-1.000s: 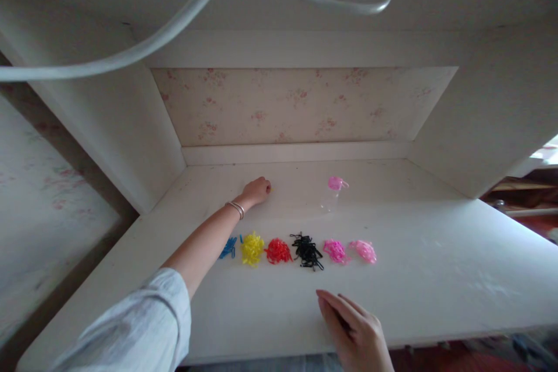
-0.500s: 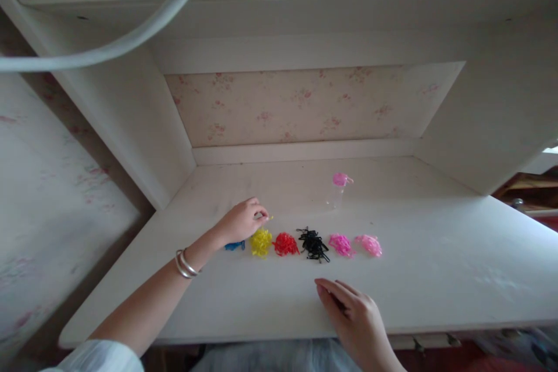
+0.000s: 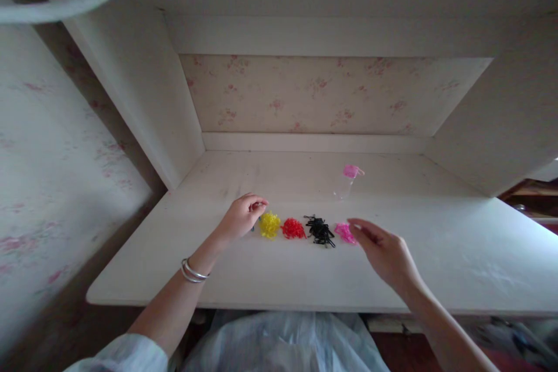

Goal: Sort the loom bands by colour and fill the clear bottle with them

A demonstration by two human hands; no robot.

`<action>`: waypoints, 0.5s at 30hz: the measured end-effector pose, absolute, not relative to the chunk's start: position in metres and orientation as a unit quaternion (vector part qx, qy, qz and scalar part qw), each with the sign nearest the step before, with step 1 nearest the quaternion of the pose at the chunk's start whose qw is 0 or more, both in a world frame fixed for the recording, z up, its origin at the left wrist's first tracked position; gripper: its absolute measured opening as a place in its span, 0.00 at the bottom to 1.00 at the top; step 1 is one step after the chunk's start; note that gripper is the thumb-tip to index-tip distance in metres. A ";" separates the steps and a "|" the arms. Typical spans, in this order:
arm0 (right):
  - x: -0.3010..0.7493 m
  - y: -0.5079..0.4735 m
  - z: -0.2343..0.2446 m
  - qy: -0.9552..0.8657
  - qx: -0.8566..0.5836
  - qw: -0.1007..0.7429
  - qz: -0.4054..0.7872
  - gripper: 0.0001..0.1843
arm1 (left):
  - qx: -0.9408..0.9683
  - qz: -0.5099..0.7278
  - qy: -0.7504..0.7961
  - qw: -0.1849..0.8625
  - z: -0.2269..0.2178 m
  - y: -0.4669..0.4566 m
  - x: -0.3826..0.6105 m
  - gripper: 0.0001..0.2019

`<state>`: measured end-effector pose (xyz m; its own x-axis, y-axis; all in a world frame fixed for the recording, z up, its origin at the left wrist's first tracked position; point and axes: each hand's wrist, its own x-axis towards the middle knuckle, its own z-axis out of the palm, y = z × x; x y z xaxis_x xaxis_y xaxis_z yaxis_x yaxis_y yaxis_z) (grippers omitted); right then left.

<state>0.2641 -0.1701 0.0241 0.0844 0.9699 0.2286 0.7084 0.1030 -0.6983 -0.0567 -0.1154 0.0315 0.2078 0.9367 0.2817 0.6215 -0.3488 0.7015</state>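
Observation:
A row of small piles, which look like rubber bands, crosses the white desk: yellow (image 3: pixel 269 225), red (image 3: pixel 293 228), black (image 3: pixel 320 231) and magenta (image 3: pixel 344 233). My left hand (image 3: pixel 243 214) is closed in a pinch just left of the yellow pile, and whatever the fingertips hold is too small to make out. Beneath that hand only a sliver of a blue pile (image 3: pixel 253 228) shows. With fingers pressed together, my right hand (image 3: pixel 383 247) is at the right edge of the magenta pile; anything in its fingertips is hidden. The light pink pile is out of sight behind this hand.
Behind the piles a small clear container with a pink lid (image 3: pixel 351 171) stands on the desk (image 3: pixel 279 279). Side panels and an overhead shelf (image 3: pixel 322 0) enclose the desk's back. A pale, blurred cable or tube (image 3: pixel 87 0) crosses the upper left.
My right hand has moved up from the desk's front to the magenta pile. The yellow bit at my left fingertips no longer shows. The camera view has shifted slightly.

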 end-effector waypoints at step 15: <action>0.268 -0.040 0.104 -0.683 -0.729 0.029 -0.039 0.32 | 0.730 0.390 0.527 0.193 0.022 -0.113 -0.056 0.12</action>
<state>0.2682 -0.0403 0.1044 0.0643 0.9932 0.0968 0.9978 -0.0656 0.0101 -0.0556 -0.1128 0.0223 0.1411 0.9198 0.3661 0.6190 -0.3706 0.6925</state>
